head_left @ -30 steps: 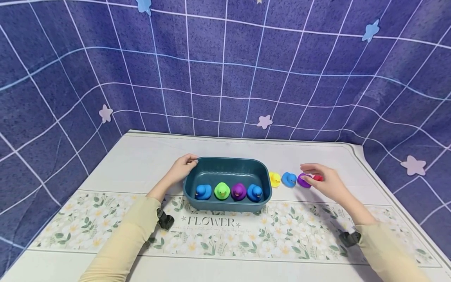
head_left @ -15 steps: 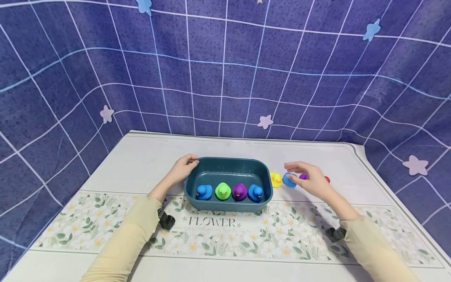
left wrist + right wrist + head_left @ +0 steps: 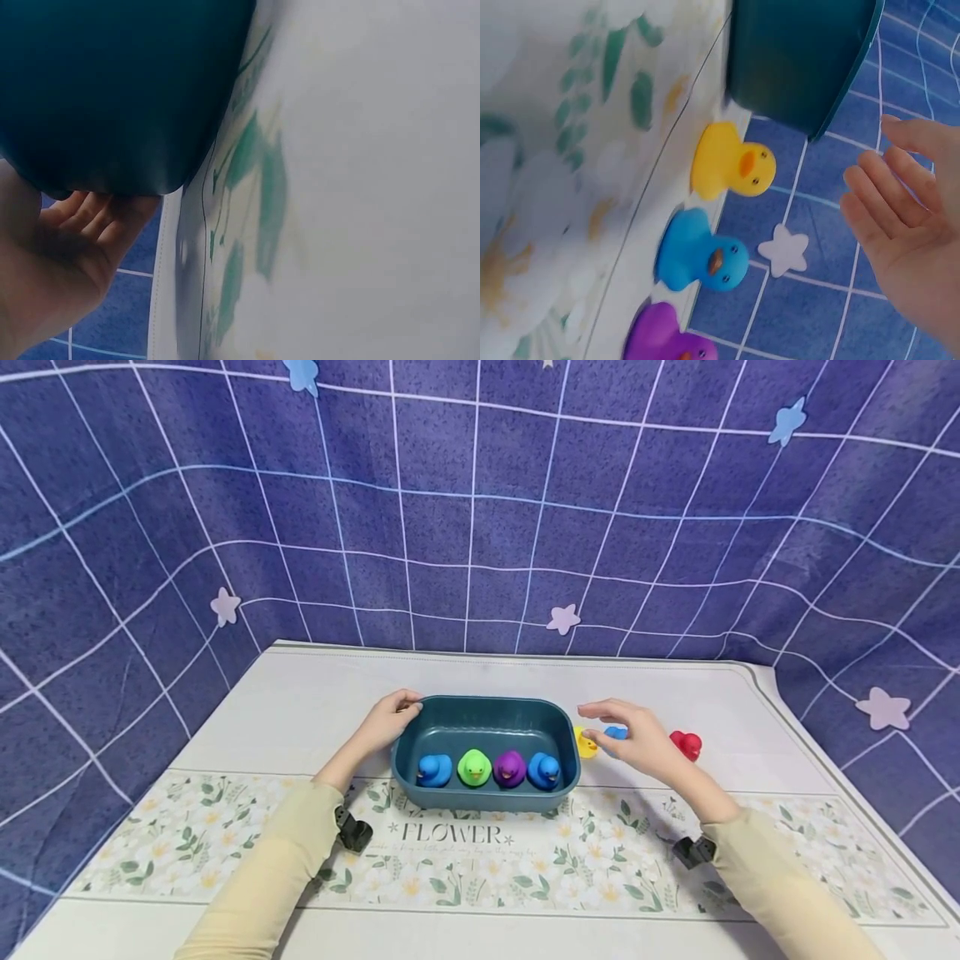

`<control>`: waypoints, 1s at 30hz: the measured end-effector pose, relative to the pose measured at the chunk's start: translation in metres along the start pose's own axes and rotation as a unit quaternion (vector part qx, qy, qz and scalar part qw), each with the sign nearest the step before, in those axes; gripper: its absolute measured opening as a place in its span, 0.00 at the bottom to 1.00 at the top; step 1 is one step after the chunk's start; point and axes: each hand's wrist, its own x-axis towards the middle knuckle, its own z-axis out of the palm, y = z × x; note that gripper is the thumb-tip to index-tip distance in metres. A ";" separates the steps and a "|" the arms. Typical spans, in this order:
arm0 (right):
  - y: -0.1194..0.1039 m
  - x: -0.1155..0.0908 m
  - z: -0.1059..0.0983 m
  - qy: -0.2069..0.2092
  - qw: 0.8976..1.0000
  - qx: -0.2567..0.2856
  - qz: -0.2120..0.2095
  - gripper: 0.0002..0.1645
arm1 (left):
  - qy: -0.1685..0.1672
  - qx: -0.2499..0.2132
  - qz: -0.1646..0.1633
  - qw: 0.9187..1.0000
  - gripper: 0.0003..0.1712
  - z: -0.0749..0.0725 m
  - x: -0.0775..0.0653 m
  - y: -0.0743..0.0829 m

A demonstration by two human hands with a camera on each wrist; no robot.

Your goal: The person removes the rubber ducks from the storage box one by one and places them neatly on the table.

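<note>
A teal plastic basin (image 3: 487,717) sits mid-table, and my left hand (image 3: 384,725) grips its far left corner at the rim. Along its near side stand a blue rubber duck (image 3: 434,770), a green duck (image 3: 475,767), a purple duck (image 3: 510,769) and a second blue duck (image 3: 543,771). My right hand (image 3: 636,740) is raised, fingers extended and holding nothing, over the row outside the basin. In the right wrist view a yellow duck (image 3: 724,163) stands closest to the basin, followed by a blue duck (image 3: 699,253) and a purple duck (image 3: 660,339). In the head view my hand hides that purple duck.
A red duck (image 3: 686,744) ends the row on the right, beyond my right hand. A white cloth with a flower band (image 3: 405,885) covers the table. Blue grid-patterned fabric (image 3: 480,527) hangs behind and at both sides.
My right hand has moved left along the duck row, from near the purple and red ducks to near the yellow one, uncovering the red duck. My left hand stays on the basin.
</note>
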 end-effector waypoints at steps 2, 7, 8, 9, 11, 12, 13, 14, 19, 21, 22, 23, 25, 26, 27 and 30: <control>-0.003 0.003 0.002 -0.010 1.000 0.001 -0.005 0.19 | 0.000 0.000 0.000 1.000 0.20 0.000 0.000 -0.001; -0.011 0.009 0.008 -0.041 0.999 0.011 -0.018 0.22 | 0.002 -0.005 -0.001 1.000 0.20 0.001 0.000 -0.002; -0.013 0.010 0.009 -0.048 0.999 0.015 -0.018 0.22 | 0.003 -0.004 -0.001 1.000 0.20 0.001 0.000 -0.002; -0.014 0.011 0.010 -0.054 0.998 0.018 -0.015 0.23 | 0.004 -0.004 -0.002 1.000 0.20 0.001 0.000 -0.002; -0.017 0.013 0.013 -0.067 0.997 0.024 -0.010 0.23 | 0.005 -0.002 -0.004 1.000 0.20 0.001 0.000 -0.002; -0.019 0.014 0.014 -0.072 0.997 0.026 -0.009 0.23 | 0.005 -0.001 -0.004 1.000 0.20 0.001 0.001 -0.002; -0.020 0.015 0.015 -0.077 0.997 0.026 -0.009 0.23 | 0.006 -0.001 -0.005 1.000 0.21 0.001 0.001 -0.002; -0.021 0.016 0.017 -0.083 0.996 0.026 -0.011 0.23 | 0.007 0.002 -0.003 1.000 0.21 0.001 0.001 -0.001; -0.026 0.019 0.023 -0.112 0.993 0.021 -0.022 0.23 | 0.009 0.003 -0.004 1.000 0.20 0.001 0.000 0.000; -0.028 0.020 0.024 -0.126 0.992 0.018 -0.018 0.24 | 0.009 0.003 -0.005 1.000 0.20 0.001 0.000 0.000; -0.028 0.020 0.024 -0.134 0.991 0.015 -0.017 0.24 | 0.008 0.004 -0.005 1.000 0.20 0.001 0.000 0.000; -0.029 0.021 0.025 -0.141 0.990 0.014 -0.014 0.24 | 0.008 0.004 -0.007 1.000 0.20 0.001 0.000 0.000; -0.031 0.021 0.024 -0.154 0.988 0.010 -0.011 0.25 | 0.008 0.004 -0.007 1.000 0.20 0.001 0.000 0.000; -0.032 0.022 0.024 -0.160 0.987 0.009 -0.009 0.25 | 0.007 0.004 -0.006 1.000 0.20 0.001 0.000 0.000; -0.033 0.022 0.024 -0.166 0.986 0.008 -0.009 0.25 | 0.006 0.004 -0.006 1.000 0.20 0.001 0.000 0.000; -0.034 0.024 0.023 -0.183 0.983 -0.005 -0.013 0.25 | 0.007 0.002 -0.006 1.000 0.20 0.000 0.000 0.000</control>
